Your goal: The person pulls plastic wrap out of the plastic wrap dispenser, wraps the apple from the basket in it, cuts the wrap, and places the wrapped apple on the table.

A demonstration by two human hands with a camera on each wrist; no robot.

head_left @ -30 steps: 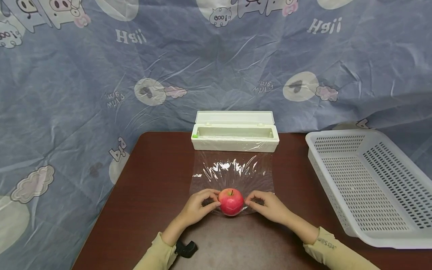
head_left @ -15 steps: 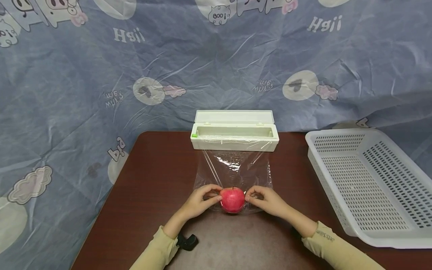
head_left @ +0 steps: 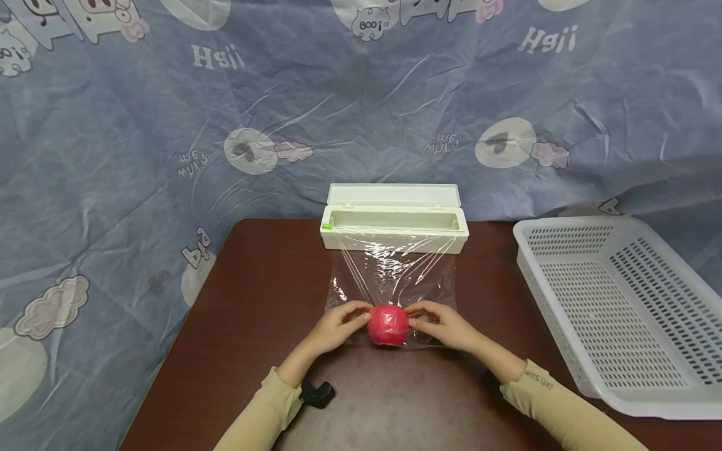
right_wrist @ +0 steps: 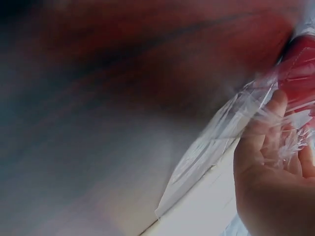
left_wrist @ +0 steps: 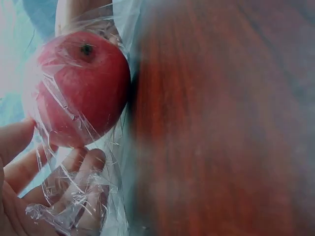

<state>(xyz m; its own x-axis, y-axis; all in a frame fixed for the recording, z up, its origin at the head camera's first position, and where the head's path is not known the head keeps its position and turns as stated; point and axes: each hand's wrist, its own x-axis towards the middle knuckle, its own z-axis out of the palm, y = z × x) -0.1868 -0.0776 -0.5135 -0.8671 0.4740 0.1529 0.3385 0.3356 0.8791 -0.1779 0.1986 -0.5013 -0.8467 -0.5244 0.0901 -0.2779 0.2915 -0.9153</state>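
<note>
A red apple lies on its side on a sheet of clear cling film on the table. Film covers part of its skin, wrinkled in the left wrist view. My left hand holds the apple's left side with thumb and fingers. On the opposite side, my right hand grips it the same way, film bunched over its fingers in the right wrist view. Taut folds run from the apple back to a white cling film box, whose lid stands up. The apple's underside is hidden.
A white perforated plastic basket stands on the right of the brown wooden table. Behind the table hangs a blue-grey printed cloth. A black strap piece sits at my left wrist.
Between my hands the apple has rolled away from me, towards the box. Its stem, on top earlier, has turned out of the head view. Both hands moved forward with it.
</note>
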